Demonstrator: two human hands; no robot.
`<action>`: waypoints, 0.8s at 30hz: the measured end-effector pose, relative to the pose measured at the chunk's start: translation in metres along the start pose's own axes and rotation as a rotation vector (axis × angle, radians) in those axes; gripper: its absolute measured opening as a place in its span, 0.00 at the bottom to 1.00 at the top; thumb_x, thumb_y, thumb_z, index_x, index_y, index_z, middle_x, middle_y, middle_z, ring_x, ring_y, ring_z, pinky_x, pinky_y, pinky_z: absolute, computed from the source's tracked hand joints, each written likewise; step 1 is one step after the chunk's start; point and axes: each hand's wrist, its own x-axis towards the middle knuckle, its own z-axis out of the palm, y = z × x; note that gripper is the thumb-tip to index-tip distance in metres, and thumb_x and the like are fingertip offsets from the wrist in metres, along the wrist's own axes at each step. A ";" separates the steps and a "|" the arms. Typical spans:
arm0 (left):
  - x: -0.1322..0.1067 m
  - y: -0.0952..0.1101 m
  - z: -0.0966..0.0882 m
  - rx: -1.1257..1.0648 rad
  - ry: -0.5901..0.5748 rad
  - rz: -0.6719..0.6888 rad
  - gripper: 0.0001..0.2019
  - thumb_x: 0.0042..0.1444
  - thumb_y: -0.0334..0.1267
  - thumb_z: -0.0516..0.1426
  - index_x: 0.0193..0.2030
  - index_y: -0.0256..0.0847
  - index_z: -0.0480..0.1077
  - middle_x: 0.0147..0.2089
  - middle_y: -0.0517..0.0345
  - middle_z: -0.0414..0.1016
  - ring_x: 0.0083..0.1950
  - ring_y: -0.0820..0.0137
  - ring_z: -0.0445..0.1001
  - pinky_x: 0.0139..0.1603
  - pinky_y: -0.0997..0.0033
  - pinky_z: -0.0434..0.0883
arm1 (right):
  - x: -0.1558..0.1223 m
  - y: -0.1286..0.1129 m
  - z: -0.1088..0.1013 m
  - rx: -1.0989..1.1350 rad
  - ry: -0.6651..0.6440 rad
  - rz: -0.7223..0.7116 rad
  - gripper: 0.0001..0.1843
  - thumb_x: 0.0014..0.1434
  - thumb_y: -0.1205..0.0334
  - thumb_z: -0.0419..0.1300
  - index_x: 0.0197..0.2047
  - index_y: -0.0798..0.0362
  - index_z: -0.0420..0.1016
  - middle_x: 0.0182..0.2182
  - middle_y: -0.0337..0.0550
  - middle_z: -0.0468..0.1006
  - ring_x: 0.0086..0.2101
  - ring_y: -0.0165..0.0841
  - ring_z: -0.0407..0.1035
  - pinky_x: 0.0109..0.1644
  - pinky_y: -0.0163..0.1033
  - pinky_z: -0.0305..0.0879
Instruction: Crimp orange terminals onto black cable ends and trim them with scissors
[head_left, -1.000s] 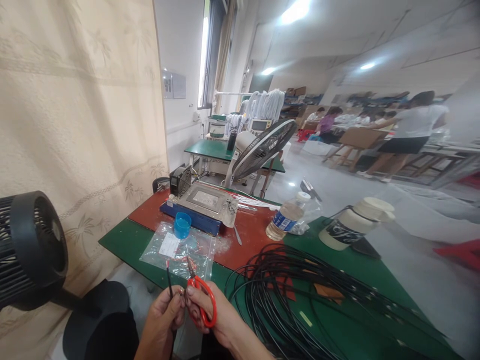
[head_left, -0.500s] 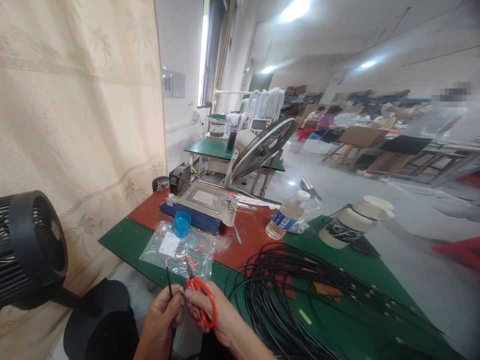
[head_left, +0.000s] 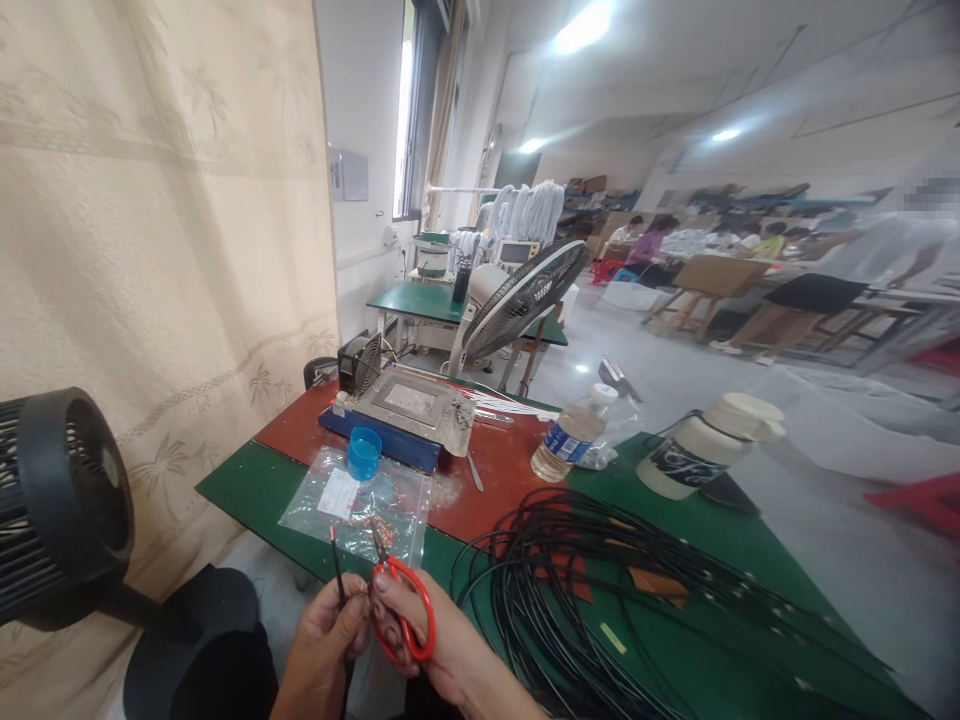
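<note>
Pinched in my left hand [head_left: 334, 625] is a black cable [head_left: 337, 562], its reddish stripped end pointing up. My right hand [head_left: 401, 622] is closed around red-handled scissors [head_left: 415, 590], whose blades point up and away from me. The fingertips of both hands meet close together, and a small frayed bit shows between them, too small to name. Just beyond lies a clear plastic bag [head_left: 307, 497] with a white label and small orange-red scraps on it. A blue round cup [head_left: 364, 455] stands on the bag's far part.
Behind the bag sits a blue-based hot plate [head_left: 405, 400] beside a small black fan [head_left: 360, 362]. Coiled black cables [head_left: 540, 600] cover the table's right side. A clear bottle [head_left: 574, 435] and a cream jug [head_left: 709, 445] stand beyond them. A large black fan [head_left: 64, 500] is at left.
Both hands stay together in almost the same place, still holding the cable and scissors. The view has shifted slightly. In the background, a standing person has moved a little to the right.
</note>
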 end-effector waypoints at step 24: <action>0.002 -0.003 0.006 0.023 0.125 0.154 0.15 0.36 0.45 0.67 0.26 0.36 0.73 0.19 0.64 0.64 0.20 0.80 0.56 0.21 0.77 0.52 | 0.000 0.011 0.001 -0.437 0.238 -0.310 0.23 0.50 0.44 0.62 0.21 0.56 0.65 0.13 0.32 0.60 0.15 0.23 0.53 0.19 0.29 0.47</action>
